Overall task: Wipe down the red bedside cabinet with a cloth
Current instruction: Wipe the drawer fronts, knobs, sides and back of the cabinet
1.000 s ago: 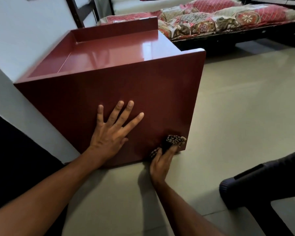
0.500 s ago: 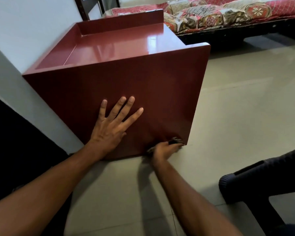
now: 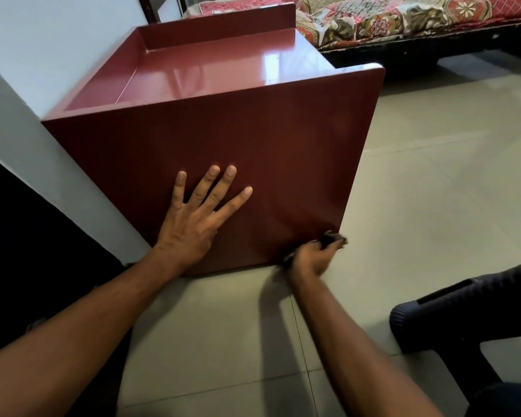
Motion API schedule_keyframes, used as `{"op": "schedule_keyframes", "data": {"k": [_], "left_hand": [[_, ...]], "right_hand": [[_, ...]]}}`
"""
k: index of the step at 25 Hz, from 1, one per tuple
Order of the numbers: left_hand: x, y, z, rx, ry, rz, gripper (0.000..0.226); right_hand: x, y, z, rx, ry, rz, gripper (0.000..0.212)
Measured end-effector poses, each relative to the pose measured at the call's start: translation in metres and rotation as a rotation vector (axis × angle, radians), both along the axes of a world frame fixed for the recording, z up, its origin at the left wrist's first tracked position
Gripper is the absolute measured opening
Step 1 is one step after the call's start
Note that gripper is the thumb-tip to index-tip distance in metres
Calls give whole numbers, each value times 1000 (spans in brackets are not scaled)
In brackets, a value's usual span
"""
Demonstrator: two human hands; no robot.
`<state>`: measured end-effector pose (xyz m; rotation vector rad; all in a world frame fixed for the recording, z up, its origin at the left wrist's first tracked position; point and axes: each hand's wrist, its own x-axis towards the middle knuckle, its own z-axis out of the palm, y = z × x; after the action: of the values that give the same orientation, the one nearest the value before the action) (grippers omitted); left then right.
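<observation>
Red cabinet (image 3: 253, 139): I see left hand (image 3: 193, 227) flat on its near panel, fingers spread; right hand (image 3: 310, 260) clenches cloth (image 3: 333, 238) at its bottom corner.

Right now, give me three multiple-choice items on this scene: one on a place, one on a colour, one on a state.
1. Where on the red cabinet is the cloth?
A) on the glossy top
B) at the lower right corner of the near panel
C) against the raised back ledge

2. What colour is the floor?
A) pale beige
B) dark brown
C) blue

3. How does the left hand lie?
A) clenched in a fist
B) flat on the panel, fingers spread
C) gripping the top rim

Answers:
1 B: the right hand grips the cloth at that bottom corner, by the floor.
2 A: pale beige tiles show around the cabinet.
3 B: its palm presses the near panel with the fingers straight and apart.
</observation>
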<state>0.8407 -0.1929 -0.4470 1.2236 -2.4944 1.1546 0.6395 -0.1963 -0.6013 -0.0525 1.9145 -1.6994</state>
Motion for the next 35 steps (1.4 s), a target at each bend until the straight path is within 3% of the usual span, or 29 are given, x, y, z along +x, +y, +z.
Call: {"op": "schedule_keyframes", "data": {"k": [2, 7, 12, 16, 19, 23, 26, 28, 32, 35], "left_hand": [[4, -2, 3, -4, -12, -17, 115], [6, -2, -4, 17, 10, -6, 116], [-2, 16, 3, 155, 187, 28, 109], [-41, 31, 69, 276, 351, -1, 98], [-54, 23, 132, 332, 364, -19, 90], [-71, 26, 195, 650, 437, 178, 94], [-84, 18, 223, 859, 509, 315, 79], [-91, 3, 241, 979, 599, 406, 56], [-113, -26, 263, 1142, 734, 603, 24], [-127, -41, 265, 1207, 798, 696, 16]], "right_hand": [[-16, -6, 6, -38, -70, -52, 61], [105, 35, 36, -81, -52, 231, 49], [40, 19, 97, -285, 311, 26, 50], [-20, 21, 148, -17, 68, 78, 36], [-34, 27, 199, 44, 74, 144, 35], [-59, 14, 295, 92, -83, 129, 38], [-68, 22, 342, 171, -70, 261, 35], [-78, 29, 368, 173, 35, 387, 34], [-95, 26, 384, 204, 680, 753, 52], [-110, 15, 384, 287, 803, 965, 49]]}}
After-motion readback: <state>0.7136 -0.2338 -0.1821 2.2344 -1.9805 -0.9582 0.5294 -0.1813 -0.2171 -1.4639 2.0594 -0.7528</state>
